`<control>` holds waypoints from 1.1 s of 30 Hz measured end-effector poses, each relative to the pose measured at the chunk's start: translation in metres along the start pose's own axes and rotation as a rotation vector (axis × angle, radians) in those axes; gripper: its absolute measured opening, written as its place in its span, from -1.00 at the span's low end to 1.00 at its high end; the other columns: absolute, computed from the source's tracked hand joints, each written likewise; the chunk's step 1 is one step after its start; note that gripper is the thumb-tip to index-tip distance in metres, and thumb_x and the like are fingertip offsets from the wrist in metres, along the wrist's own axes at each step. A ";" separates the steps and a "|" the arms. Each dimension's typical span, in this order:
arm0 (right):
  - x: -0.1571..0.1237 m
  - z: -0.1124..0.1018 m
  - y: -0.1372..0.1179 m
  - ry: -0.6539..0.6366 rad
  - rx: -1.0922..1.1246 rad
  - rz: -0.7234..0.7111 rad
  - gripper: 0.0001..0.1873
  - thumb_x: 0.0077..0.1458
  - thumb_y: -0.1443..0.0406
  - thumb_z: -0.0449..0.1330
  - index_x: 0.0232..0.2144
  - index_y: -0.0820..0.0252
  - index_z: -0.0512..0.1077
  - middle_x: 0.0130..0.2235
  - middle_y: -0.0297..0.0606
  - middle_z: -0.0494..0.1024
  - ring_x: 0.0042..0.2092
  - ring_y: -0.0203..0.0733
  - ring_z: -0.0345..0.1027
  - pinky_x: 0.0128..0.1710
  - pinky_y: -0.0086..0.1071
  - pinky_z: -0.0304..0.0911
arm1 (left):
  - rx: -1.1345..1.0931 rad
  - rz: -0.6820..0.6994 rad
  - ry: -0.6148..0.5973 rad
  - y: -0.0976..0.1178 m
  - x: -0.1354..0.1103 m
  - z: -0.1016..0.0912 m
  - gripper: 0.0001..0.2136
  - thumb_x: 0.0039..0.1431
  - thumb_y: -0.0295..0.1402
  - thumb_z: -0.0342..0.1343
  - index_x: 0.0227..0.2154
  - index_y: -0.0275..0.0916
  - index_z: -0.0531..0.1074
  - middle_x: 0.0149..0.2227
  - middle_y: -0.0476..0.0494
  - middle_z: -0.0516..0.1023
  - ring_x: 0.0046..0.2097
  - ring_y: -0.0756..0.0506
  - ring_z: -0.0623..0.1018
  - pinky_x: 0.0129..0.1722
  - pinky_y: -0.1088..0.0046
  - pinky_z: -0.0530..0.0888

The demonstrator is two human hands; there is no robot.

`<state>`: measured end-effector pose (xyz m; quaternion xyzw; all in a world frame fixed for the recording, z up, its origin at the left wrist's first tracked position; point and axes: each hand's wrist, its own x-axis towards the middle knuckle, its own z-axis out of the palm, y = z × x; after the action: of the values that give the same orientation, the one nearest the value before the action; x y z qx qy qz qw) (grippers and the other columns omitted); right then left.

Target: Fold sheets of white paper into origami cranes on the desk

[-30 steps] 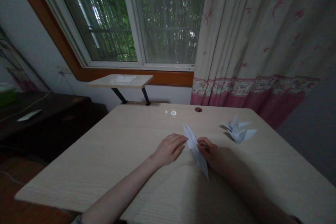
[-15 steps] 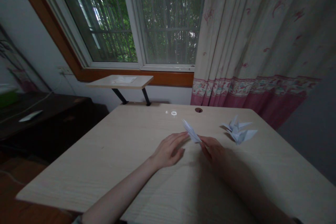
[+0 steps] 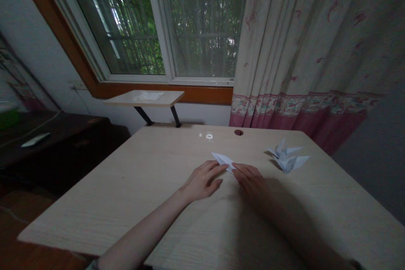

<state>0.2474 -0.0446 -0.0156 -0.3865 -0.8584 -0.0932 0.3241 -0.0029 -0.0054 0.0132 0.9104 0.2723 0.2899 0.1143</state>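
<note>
The folded paper (image 3: 224, 160) now lies lower and flatter than before, pointing to 10 o'clock. Left hand (image 3: 202, 180) rests loosely open beside it; right hand (image 3: 251, 179) pinches its near end.

This is a room in a home, likely a bedroom or study. At 12 o'clock a barred window (image 3: 164, 21) in a wooden frame looks onto green trees. At 2 o'clock hangs a cream curtain (image 3: 316, 42) with a floral pink border, a household kind of fabric. A plain light-wood desk (image 3: 126, 194) with a cable hole (image 3: 238, 132) fills the lower half, with a small shelf (image 3: 144, 98) at 11 o'clock. At 9 o'clock a dark wooden cabinet (image 3: 60, 135) stands against a white wall. Folded paper figures (image 3: 287, 157) lie on the desk at 3 o'clock.
</note>
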 end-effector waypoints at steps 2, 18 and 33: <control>-0.001 0.002 0.001 -0.025 0.007 0.022 -0.49 0.22 0.50 -0.06 0.16 0.08 0.30 0.11 -0.13 0.48 0.14 -0.03 0.33 0.13 0.00 0.30 | -0.009 -0.029 -0.018 0.000 0.000 0.001 -0.57 0.28 -0.34 0.04 0.20 -0.09 0.24 0.14 -0.20 0.40 0.14 -0.19 0.40 0.11 0.15 0.41; 0.003 0.006 -0.007 -0.046 0.356 0.181 -0.61 0.16 0.46 -0.05 -0.08 0.02 0.41 -0.11 -0.19 0.60 -0.08 -0.04 0.51 -0.03 -0.10 0.45 | 0.073 -0.106 -0.067 -0.003 0.002 0.003 -0.76 0.37 -0.21 -0.02 -0.08 -0.19 0.46 -0.10 -0.17 0.51 -0.06 -0.15 0.47 -0.04 0.28 0.43; 0.008 0.002 -0.012 -0.111 0.396 0.123 -0.73 0.05 0.52 0.03 -0.29 0.14 0.43 -0.27 -0.20 0.52 -0.23 -0.10 0.41 -0.20 -0.20 0.39 | -0.090 -0.053 -0.091 -0.007 0.000 0.005 -0.84 0.35 -0.34 0.02 -0.11 -0.18 0.45 -0.04 -0.16 0.46 0.03 -0.12 0.44 0.05 0.33 0.42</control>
<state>0.2341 -0.0468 -0.0109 -0.3714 -0.8513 0.1189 0.3509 -0.0025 0.0000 0.0065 0.9091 0.2775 0.2569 0.1749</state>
